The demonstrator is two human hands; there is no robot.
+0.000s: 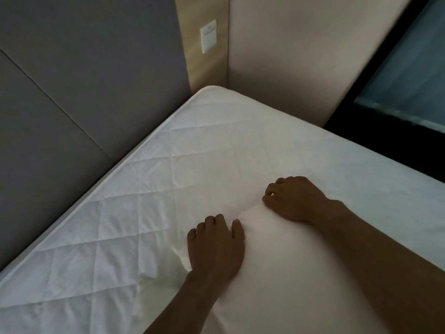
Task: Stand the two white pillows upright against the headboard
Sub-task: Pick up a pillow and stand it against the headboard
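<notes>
One white pillow (284, 256) lies flat on the quilted white mattress (149, 213), low in the middle of the view and between my forearms. My left hand (215, 247) grips its far left edge, fingers curled over the fabric. My right hand (292, 198) clutches the far edge of the same pillow, fingers bent into it. The grey padded headboard (79, 75) rises along the left side of the mattress, well away from the pillow. No second pillow is in view.
A wooden strip with a white wall plate (208, 39) stands at the mattress corner. A beige wall panel (301, 49) runs along the far side. A dark window frame (385, 121) with a curtain behind it is at the right.
</notes>
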